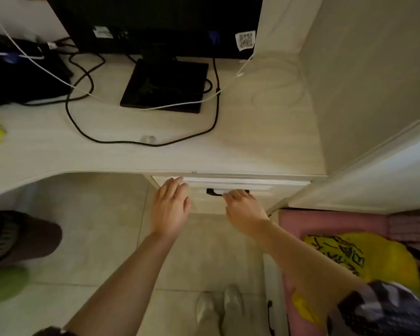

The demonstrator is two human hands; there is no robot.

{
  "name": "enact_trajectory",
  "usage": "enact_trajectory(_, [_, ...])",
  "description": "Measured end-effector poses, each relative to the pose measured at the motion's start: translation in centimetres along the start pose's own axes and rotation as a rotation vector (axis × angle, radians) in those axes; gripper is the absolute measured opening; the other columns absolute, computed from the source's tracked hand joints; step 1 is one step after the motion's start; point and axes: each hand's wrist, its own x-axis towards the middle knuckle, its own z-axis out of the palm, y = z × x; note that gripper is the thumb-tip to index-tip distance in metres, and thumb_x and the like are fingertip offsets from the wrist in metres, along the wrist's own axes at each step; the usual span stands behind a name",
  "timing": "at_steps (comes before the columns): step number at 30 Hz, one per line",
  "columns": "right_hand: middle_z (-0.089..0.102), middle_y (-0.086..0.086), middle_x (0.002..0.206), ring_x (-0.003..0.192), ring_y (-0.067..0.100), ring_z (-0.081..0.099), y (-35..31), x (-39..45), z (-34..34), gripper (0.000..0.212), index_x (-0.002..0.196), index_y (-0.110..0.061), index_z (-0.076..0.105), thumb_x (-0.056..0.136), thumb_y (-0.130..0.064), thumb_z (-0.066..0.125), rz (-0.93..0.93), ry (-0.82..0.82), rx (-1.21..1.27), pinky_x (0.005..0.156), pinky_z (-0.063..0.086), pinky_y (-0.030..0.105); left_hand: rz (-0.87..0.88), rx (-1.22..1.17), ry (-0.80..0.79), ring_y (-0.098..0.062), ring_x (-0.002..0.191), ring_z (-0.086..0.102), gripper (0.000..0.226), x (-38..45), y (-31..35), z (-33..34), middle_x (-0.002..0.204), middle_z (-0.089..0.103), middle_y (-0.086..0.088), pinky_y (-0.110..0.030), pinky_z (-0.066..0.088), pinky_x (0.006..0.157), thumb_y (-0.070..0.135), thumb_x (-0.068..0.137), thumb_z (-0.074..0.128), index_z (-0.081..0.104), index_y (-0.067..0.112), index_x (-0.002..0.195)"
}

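Note:
A pale drawer front (277, 190) sits just under the desk edge and carries a black handle (212, 192). My right hand (244, 210) reaches in from the lower right. Its fingers curl over the right part of the handle and hide that part. My left hand (170, 209) is beside it on the left, with straight fingers. Its fingertips touch the upper left corner of the drawer front.
The light desk top (58, 146) holds a black monitor (155, 23) on a black stand (165, 86), with black and white cables looping across it. A cabinet wall (364, 93) stands to the right. A pink seat (330, 223) with a yellow bag (374, 258) is at lower right. My feet (218, 309) stand on the tile floor.

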Motion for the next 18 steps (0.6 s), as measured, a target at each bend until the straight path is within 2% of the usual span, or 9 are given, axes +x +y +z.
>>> enact_trajectory(6, [0.045,0.012,0.140,0.131,0.033,0.040,1.1,2.8,3.4,0.048,0.138,-0.007,0.038,0.090,-0.006,0.042,0.023,-0.079,-0.058,0.114,0.028,0.042,-0.019,0.023,0.005,-0.030,0.129,0.047,0.040,0.1,-0.6,2.4,0.135,0.056,-0.008,-0.045,0.041,0.105,0.015,0.085,0.065,0.059,0.008,0.124])
enact_trajectory(10, [0.046,0.015,0.137,0.126,0.036,0.042,1.3,3.3,3.6,0.052,0.139,-0.005,0.037,0.087,-0.003,0.044,0.044,-0.085,-0.049,0.112,0.029,0.042,-0.027,0.039,-0.017,-0.029,0.132,0.044,0.046,0.3,-0.7,3.0,0.137,0.054,-0.009,-0.049,0.038,0.107,0.016,0.086,0.063,0.054,0.008,0.131])
enact_trajectory(15, [0.047,0.017,0.135,0.123,0.038,0.044,1.1,2.3,4.2,0.054,0.138,-0.003,0.038,0.084,0.003,0.045,0.018,-0.065,-0.047,0.111,0.030,0.044,-0.060,0.020,0.009,-0.029,0.125,0.048,0.045,0.9,-0.2,2.9,0.129,0.055,-0.008,-0.049,0.038,0.106,0.016,0.086,0.061,0.055,0.011,0.131])
enact_trajectory(18, [0.046,0.017,0.135,0.123,0.038,0.043,0.9,1.1,5.0,0.057,0.139,-0.003,0.036,0.083,0.005,0.045,-0.002,-0.071,-0.048,0.112,0.028,0.046,-0.081,0.032,0.000,-0.029,0.122,0.048,0.045,0.8,0.2,3.1,0.132,0.054,-0.008,-0.049,0.039,0.105,0.018,0.087,0.061,0.056,0.011,0.131])
